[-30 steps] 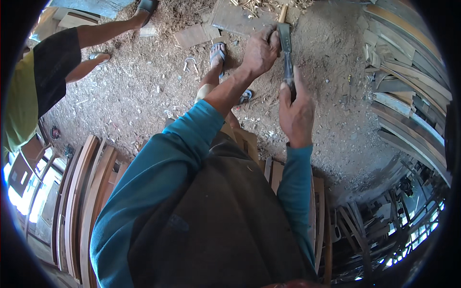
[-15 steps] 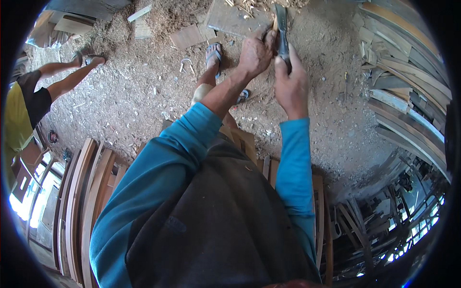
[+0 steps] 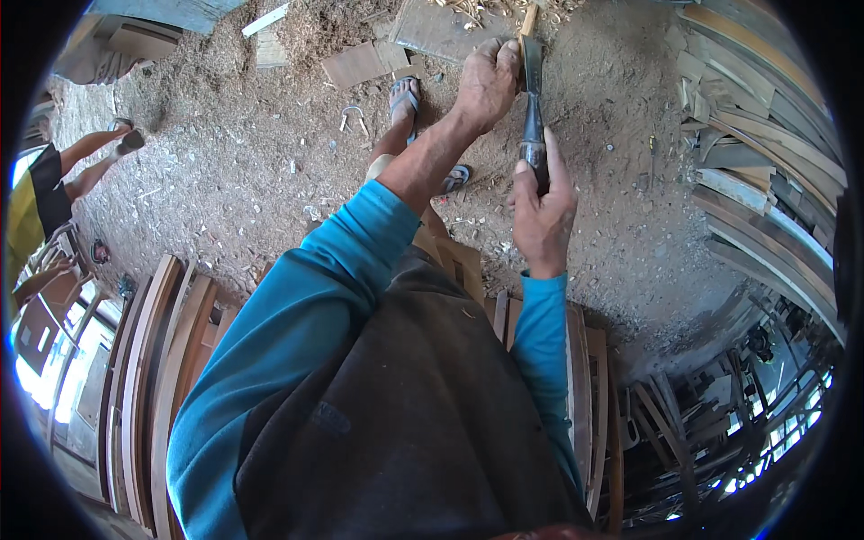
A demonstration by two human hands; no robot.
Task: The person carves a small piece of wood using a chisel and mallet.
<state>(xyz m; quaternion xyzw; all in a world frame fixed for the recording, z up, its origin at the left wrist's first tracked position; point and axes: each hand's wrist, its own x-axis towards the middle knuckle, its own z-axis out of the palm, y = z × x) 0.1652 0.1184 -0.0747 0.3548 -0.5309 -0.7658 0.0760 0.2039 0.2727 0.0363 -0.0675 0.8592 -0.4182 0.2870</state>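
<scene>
My right hand (image 3: 545,220) is closed around the dark handle of a large chisel (image 3: 532,112), its thumb and forefinger lying along the handle. The metal blade points away from me and lies against a slim, pale wooden stick (image 3: 528,20). Just left of the blade, my left hand (image 3: 490,85) grips the near part of that stick, which its fingers hide. Beyond the hands, a flat wooden board (image 3: 441,34) lies on the ground with curled shavings (image 3: 468,9) on its far part.
Small board offcuts (image 3: 354,66) and a horseshoe-shaped piece (image 3: 353,119) lie on the shaving-strewn dirt. Curved planks (image 3: 765,171) are stacked at the right, others (image 3: 148,360) stand at the lower left. My sandalled foot (image 3: 405,99) is near. A person in dark shorts (image 3: 49,193) is at far left.
My right hand has drawn the chisel back toward me, so more of its shank shows. The stick now shows beyond the blade. The person at the left has moved farther left.
</scene>
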